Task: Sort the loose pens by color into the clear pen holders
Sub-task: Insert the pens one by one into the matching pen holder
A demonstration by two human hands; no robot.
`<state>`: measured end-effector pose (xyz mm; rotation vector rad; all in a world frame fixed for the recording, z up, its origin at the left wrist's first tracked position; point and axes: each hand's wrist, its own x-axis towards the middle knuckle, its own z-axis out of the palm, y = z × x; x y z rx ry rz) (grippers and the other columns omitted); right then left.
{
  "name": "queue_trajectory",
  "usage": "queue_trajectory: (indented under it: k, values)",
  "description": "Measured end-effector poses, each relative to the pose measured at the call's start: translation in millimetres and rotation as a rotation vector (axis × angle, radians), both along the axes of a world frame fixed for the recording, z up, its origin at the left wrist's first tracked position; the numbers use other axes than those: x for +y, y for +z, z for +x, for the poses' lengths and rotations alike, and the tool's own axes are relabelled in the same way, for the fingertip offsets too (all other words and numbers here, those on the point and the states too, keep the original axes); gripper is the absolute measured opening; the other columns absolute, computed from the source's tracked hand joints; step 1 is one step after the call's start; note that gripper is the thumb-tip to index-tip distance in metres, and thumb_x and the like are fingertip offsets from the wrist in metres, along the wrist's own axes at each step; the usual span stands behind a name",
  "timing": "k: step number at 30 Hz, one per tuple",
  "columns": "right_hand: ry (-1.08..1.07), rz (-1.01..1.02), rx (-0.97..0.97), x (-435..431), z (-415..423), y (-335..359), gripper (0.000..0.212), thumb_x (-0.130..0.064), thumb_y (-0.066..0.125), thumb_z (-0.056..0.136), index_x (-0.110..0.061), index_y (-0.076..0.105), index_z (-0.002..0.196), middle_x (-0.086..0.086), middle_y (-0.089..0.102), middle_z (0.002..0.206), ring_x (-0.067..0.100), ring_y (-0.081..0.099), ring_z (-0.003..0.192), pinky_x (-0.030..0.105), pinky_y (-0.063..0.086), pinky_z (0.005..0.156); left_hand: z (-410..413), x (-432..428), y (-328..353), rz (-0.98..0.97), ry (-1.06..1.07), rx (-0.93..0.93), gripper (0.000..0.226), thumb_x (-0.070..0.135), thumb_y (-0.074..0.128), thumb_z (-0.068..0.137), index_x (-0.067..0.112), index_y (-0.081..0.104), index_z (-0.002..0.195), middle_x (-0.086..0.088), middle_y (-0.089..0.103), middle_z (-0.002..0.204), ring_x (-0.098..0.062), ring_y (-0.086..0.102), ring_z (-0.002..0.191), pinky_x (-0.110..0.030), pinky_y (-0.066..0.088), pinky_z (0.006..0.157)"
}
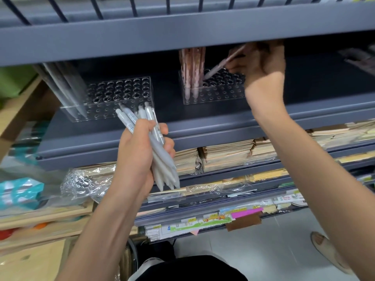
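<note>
Shelf [203, 128], grey metal, carries two clear pen holders: left holder [121, 94] with grey pens [67, 88], right holder [219, 92] with pink pens [192, 67]. Left hand [138, 151] fingers curl round a white pen bundle [162, 158]; right hand [263, 63] fingertips pinch one pink pen [223, 62], tip at the right holder's top.

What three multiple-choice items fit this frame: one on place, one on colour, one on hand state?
1. The tip of the pink pen is at: A) the floor B) the right clear holder C) the paper stacks
2. The bundled pens in the left hand are: A) pale grey B) pink C) green
3. The right hand: A) hangs idle B) lies flat on the shelf C) holds the pink pen

Answers: 1 B, its tip meets the holder's holes. 2 A, the whole bundle is pale grey. 3 C, its fingers curl round the pen.
</note>
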<state>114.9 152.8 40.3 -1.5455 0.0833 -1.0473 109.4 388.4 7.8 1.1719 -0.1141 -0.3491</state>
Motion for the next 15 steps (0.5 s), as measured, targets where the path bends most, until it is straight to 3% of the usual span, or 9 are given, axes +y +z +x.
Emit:
queue_trajectory:
  k: [2,5,7,11,15]
  values:
    - [-0.044,-0.035,0.098,2.3,10.6,3.0,0.01,-0.016,0.042,0.09,-0.021,0.051,0.09,0.014,0.064,0.085,0.031,0.063,0.067,0.042,0.053,0.069,-0.6,2.5,0.6,0.032,-0.043,-0.014,0.035,0.021,0.047,0.087,0.025,0.07,0.06,-0.004,0.054,0.063,-0.018,0.043,0.046,-0.028,0.04,0.045]
    - [-0.153,-0.266,0.367,1.0,27.4,7.2,0.017,-0.024,0.047,0.094,-0.024,0.058,0.081,0.01,0.068,0.082,0.031,0.067,0.08,0.05,0.055,0.079,-1.6,5.5,-0.4,0.037,-0.089,-0.017,0.024,0.021,0.05,0.084,0.02,0.067,0.068,-0.007,0.056,0.069,-0.019,0.044,0.047,-0.028,0.04,0.044]
    - [-0.161,-0.41,0.48,1.4,35.3,8.1,0.021,-0.025,0.045,0.096,-0.015,0.063,0.096,0.016,0.068,0.093,0.033,0.065,0.094,0.05,0.052,0.088,-1.5,7.0,-2.9,0.051,-0.094,-0.027,0.017,0.021,0.05,0.084,0.018,0.063,0.074,-0.007,0.057,0.071,-0.02,0.044,0.047,-0.029,0.04,0.044]
    - [-0.168,-0.528,0.511,4.7,42.5,11.8,0.03,-0.022,0.044,0.098,-0.001,0.059,0.112,0.022,0.066,0.106,0.037,0.062,0.101,0.046,0.049,0.093,-1.3,11.0,-6.8,0.054,-0.09,-0.042,0.011,0.021,0.049,0.084,0.013,0.056,0.086,-0.006,0.059,0.073,-0.02,0.044,0.047,-0.029,0.04,0.045]
    - [-0.177,-0.519,0.505,6.7,44.3,14.8,0.034,-0.022,0.045,0.1,-0.001,0.054,0.124,0.021,0.062,0.119,0.036,0.061,0.109,0.046,0.047,0.099,-1.4,18.2,-8.8,0.089,-0.126,-0.066,0.029,0.024,0.049,0.085,0.028,0.071,0.068,-0.009,0.055,0.064,-0.022,0.043,0.046,-0.03,0.039,0.048]
